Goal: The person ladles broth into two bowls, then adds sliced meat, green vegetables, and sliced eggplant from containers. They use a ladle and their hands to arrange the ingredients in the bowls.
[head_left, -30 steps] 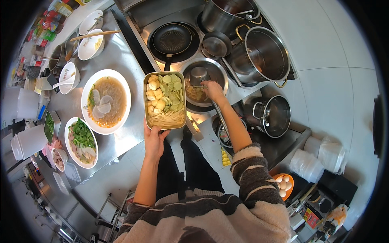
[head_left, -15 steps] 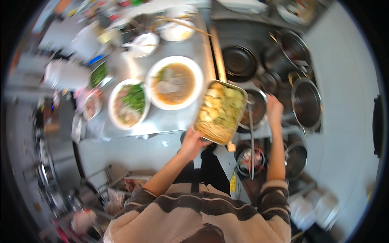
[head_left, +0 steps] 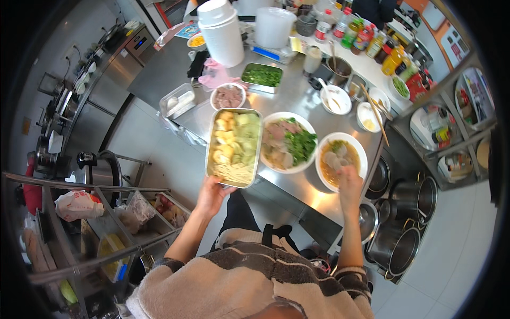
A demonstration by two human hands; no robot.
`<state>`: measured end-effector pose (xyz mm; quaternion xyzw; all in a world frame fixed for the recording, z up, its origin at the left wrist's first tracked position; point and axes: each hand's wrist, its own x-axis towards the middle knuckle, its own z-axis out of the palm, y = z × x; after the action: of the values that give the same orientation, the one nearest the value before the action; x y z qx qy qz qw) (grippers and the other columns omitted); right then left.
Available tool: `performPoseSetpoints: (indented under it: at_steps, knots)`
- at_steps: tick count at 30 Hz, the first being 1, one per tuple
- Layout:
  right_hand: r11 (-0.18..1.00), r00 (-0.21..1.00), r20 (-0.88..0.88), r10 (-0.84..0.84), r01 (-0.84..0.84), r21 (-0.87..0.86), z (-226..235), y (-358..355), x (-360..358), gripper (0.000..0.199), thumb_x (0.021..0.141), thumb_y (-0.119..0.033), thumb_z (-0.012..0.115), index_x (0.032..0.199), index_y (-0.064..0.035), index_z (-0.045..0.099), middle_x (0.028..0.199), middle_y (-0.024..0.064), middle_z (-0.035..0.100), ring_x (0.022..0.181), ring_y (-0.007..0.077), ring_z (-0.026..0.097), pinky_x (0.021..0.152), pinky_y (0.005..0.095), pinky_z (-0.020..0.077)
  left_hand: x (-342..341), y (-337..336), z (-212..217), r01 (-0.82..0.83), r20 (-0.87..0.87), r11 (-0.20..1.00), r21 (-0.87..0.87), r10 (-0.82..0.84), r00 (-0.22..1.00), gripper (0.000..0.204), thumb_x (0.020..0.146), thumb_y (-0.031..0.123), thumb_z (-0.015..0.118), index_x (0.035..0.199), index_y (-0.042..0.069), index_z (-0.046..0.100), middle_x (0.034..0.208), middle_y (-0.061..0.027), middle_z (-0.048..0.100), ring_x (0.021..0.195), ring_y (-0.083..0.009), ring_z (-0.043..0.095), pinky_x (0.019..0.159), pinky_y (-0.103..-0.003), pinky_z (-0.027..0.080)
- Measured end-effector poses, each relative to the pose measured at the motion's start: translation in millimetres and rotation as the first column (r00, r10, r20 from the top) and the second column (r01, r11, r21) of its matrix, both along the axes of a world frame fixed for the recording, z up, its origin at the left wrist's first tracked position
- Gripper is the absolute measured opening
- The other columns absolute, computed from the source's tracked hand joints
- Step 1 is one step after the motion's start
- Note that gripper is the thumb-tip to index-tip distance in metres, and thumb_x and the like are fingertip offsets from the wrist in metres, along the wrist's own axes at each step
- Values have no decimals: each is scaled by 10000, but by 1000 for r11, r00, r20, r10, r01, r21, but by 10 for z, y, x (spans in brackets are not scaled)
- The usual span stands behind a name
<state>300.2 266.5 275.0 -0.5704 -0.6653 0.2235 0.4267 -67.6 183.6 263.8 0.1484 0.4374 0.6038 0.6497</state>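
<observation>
Fingers of the left hand [head_left: 211, 194] grip the metal tray's [head_left: 234, 147] near edge — right hand [head_left: 349, 183], fingers curled, at the soup bowl [head_left: 341, 160] rim.

A commercial restaurant kitchen: a long stainless steel counter [head_left: 297, 101] crowded with bowls of noodle soup [head_left: 341, 159], sauce bottles [head_left: 366, 37] and white tubs [head_left: 223, 32], with large steel stockpots [head_left: 404, 250] on burners and metal wire racks [head_left: 95, 228] beside.
</observation>
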Motion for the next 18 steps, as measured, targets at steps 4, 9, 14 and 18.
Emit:
performPoseSetpoints:
  at_steps: [4, 9, 14, 18]
  knots:
    - [979, 979, 37, 203, -204, 18, 9, 794, -1598, 144, 933, -147, 569, 930, -15, 628, 827, 96, 635, 659, 158, 602, 580, 279, 468, -1227, 241, -239, -258, -15, 966, 25, 259, 966, 484, 829, 133, 522, 1301, 80, 431, 1255, -92, 561, 1105, -249, 583, 890, -431, 532]
    - [859, 865, 321, 385, -463, 218, -396, 2300, -3701, 478, 806, -159, 690, 1235, -31, 524, 1224, 188, 568, 1099, 316, 583, 946, 417, 442, -2624, 535, -500, -487, -181, 874, 6, 480, 859, 481, 839, 121, 476, 1318, 120, 424, 1247, -71, 561, 1093, -228, 583, 885, -388, 505]
    - [943, 586, 787, 193, -333, 17, -1073, 3034, -4919, 543, 743, -218, 694, 1240, -56, 548, 1254, 210, 555, 1134, 343, 551, 1079, 495, 290, -3510, 716, -671, -560, -137, 828, -5, 554, 821, 503, 838, 86, 456, 1337, 98, 393, 1295, -99, 520, 1144, -274, 558, 949, -448, 484]
    - [941, 457, 843, 283, -304, -151, -1183, 3256, -5000, 401, 787, -132, 592, 1182, -67, 581, 1111, 162, 626, 1072, 291, 589, 1084, 499, 287, -3764, 764, -734, -592, -80, 802, 78, 597, 798, 530, 835, 93, 441, 1356, 151, 368, 1356, -101, 463, 1177, -289, 534, 957, -475, 480]
